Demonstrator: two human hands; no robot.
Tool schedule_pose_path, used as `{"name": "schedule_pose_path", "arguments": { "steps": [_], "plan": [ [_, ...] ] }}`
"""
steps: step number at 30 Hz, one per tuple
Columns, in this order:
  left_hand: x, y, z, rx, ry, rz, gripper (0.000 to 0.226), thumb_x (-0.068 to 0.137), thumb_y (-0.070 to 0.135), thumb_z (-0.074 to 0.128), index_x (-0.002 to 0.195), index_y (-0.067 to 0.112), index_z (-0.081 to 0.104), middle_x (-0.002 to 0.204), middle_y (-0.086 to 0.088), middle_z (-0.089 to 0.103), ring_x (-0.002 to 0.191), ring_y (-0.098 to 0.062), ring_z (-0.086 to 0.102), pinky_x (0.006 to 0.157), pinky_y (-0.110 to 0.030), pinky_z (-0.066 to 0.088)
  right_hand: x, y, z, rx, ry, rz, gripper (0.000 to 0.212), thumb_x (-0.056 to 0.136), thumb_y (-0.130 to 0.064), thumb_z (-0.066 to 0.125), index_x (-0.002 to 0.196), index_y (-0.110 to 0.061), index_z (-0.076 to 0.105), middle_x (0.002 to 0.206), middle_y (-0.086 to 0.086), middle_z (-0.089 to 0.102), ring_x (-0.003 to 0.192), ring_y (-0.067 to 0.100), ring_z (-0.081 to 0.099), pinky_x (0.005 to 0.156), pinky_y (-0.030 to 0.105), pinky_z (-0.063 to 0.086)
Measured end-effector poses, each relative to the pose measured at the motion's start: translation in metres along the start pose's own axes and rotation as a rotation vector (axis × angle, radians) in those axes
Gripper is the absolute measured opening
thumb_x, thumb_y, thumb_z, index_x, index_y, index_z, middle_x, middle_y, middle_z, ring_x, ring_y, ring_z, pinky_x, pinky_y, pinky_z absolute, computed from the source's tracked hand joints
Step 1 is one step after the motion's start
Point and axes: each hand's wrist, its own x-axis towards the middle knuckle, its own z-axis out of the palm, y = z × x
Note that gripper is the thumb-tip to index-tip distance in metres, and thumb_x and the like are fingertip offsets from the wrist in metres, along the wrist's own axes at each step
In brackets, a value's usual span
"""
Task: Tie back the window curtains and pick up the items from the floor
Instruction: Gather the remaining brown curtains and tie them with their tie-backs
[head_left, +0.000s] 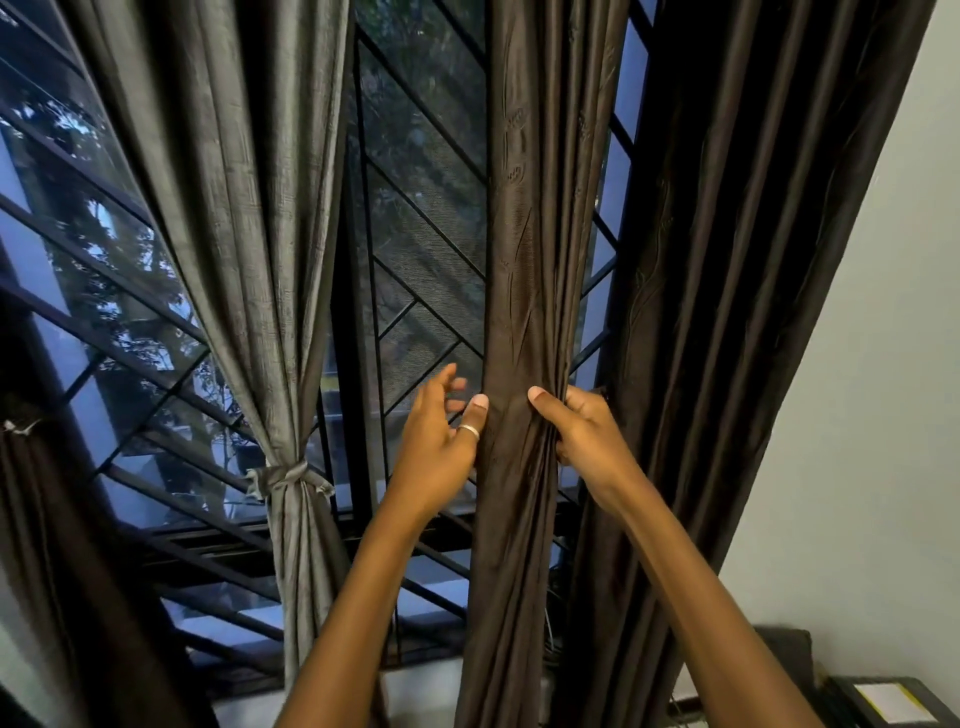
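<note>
A dark brown curtain panel (524, 291) hangs in the middle of the window, bunched into a narrow column. My right hand (584, 434) grips its right edge, thumb across the front folds. My left hand (441, 439), with a ring on the thumb, rests against the panel's left edge; the thumb presses the cloth while the fingers are spread behind it. To the left, a grey curtain (249, 218) is gathered and knotted with a grey tie-back (288, 480). A second dark brown curtain (727, 270) hangs loose at the right. The floor is not in view.
Black window bars and mesh (421, 208) stand behind the curtains. A white wall (878, 415) is on the right. A dark box with a white and yellow label (883, 699) sits at the bottom right. Another dark curtain (47, 545) hangs at the far left.
</note>
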Motion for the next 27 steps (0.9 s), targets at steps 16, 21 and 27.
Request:
{"name": "schedule_pose_path", "arguments": {
  "steps": [16, 21, 27],
  "plan": [
    [0.017, 0.003, 0.006, -0.099, -0.317, 0.009, 0.025, 0.101, 0.049, 0.046, 0.118, 0.046, 0.064, 0.117, 0.006, 0.066, 0.112, -0.006, 0.064, 0.101, -0.033, 0.05, -0.007, -0.004, -0.015, 0.065, -0.085, 0.065, 0.021, 0.105, -0.013, 0.048, 0.109, -0.004, 0.067, 0.079, -0.005, 0.075, 0.062, 0.0, 0.069, 0.053, 0.011, 0.048],
    [0.021, 0.0, 0.01, 0.164, -0.099, 0.153, 0.051, 0.094, 0.037, 0.066, 0.142, 0.032, 0.049, 0.11, 0.003, 0.053, 0.102, 0.001, 0.055, 0.094, -0.017, 0.048, 0.003, 0.006, -0.022, -0.572, 0.05, -0.122, 0.035, 0.104, -0.034, 0.051, 0.083, -0.01, 0.065, 0.08, 0.003, 0.068, 0.075, 0.016, 0.066, 0.072, 0.037, 0.054],
    [0.013, 0.006, 0.016, 0.185, -0.073, 0.096, 0.056, 0.083, 0.042, 0.078, 0.132, 0.024, 0.056, 0.111, 0.014, 0.068, 0.096, 0.007, 0.063, 0.083, -0.012, 0.053, 0.003, 0.016, -0.02, -0.811, 0.132, -0.325, 0.045, 0.105, -0.04, 0.045, 0.073, -0.01, 0.052, 0.062, 0.001, 0.052, 0.054, 0.014, 0.052, 0.056, 0.044, 0.046]
  ]
}}
